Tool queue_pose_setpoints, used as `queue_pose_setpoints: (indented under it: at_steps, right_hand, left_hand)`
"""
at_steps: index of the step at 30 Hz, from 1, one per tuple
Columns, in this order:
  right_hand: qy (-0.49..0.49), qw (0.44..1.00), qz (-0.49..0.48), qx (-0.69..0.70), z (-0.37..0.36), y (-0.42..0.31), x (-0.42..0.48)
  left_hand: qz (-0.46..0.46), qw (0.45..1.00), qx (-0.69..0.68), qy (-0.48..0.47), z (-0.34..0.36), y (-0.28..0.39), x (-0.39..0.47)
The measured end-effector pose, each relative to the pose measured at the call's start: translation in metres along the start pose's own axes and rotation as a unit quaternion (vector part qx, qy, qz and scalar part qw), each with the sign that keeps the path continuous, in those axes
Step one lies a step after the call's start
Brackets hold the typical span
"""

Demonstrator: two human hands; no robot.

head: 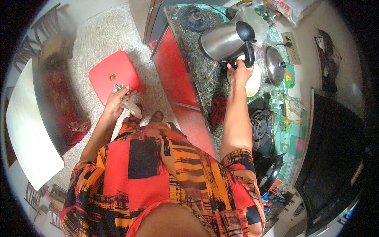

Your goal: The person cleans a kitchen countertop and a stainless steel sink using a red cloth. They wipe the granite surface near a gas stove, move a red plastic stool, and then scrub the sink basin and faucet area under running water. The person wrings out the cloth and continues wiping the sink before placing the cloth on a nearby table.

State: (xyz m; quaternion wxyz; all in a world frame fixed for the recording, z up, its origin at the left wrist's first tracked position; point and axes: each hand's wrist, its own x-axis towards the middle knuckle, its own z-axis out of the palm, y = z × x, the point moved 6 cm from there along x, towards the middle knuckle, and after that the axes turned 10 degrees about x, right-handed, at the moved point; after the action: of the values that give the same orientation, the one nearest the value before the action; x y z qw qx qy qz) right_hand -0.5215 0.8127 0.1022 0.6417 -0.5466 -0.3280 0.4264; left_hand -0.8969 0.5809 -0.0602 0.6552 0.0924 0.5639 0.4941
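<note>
My right hand point(241, 72) is at the black handle of a stainless-steel electric kettle point(220, 40), its fingers around the handle's lower end. The kettle leans over the dark stone countertop point(204, 69), its black lid towards the wall. Beneath my right hand and wrist lies a pale round dish or lid point(253, 81). My left hand point(117, 99), out over the floor, grips a crumpled clear plastic bag point(131, 106); something small and shiny shows at its fingertips. Below that hand stands a red plastic stool point(114, 71).
A black round kettle base point(194, 18) sits at the counter's far end. Beside the wall are a lidded metal pot point(275, 66), a gas stove point(260, 127) and a black wok point(271, 173). A plug fills part of the wall socket point(291, 49). A white-topped table point(28, 127) stands left.
</note>
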Motion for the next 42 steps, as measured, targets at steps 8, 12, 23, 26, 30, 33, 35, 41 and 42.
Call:
queue_pose_setpoints:
  at_steps: [8,12,23,26,30,33,35,41,42]
  right_hand:
    - [-0.039,0.998,-0.021,-0.033,0.022,0.002,0.012]
    - [-0.096,0.964,-0.169,-0.180,-0.023,0.047,0.020]
    - [-0.070,0.930,-0.147,-0.329,-0.042,0.093,0.025]
    - [-0.129,0.873,-0.098,-0.460,-0.036,0.117,-0.001]
    - [-0.138,0.787,-0.087,-0.595,-0.001,0.110,-0.039]
    - [-0.141,0.789,-0.058,-0.595,0.002,0.115,-0.029]
    - [-0.136,0.808,-0.018,-0.573,-0.003,0.120,-0.021]
    - [-0.123,0.809,0.047,-0.572,-0.007,0.129,-0.002]
    - [-0.132,0.804,0.045,-0.578,-0.009,0.134,-0.003]
  left_hand:
    - [0.001,0.999,-0.012,0.032,-0.005,0.009,0.000]
    - [0.010,0.999,-0.032,0.036,0.003,0.012,0.002]
    - [0.029,0.997,-0.057,0.037,-0.017,0.015,0.009]
    - [0.017,0.998,-0.046,0.044,-0.030,0.010,0.012]
    - [0.020,0.999,-0.030,0.041,-0.034,0.012,0.013]
    - [0.017,0.999,-0.020,0.039,-0.032,0.015,0.015]
    - [0.010,0.999,-0.021,0.033,-0.027,0.021,0.014]
    - [0.004,0.998,-0.027,0.056,-0.029,0.024,0.011]
    - [0.001,0.998,-0.025,0.066,-0.027,0.027,0.006]
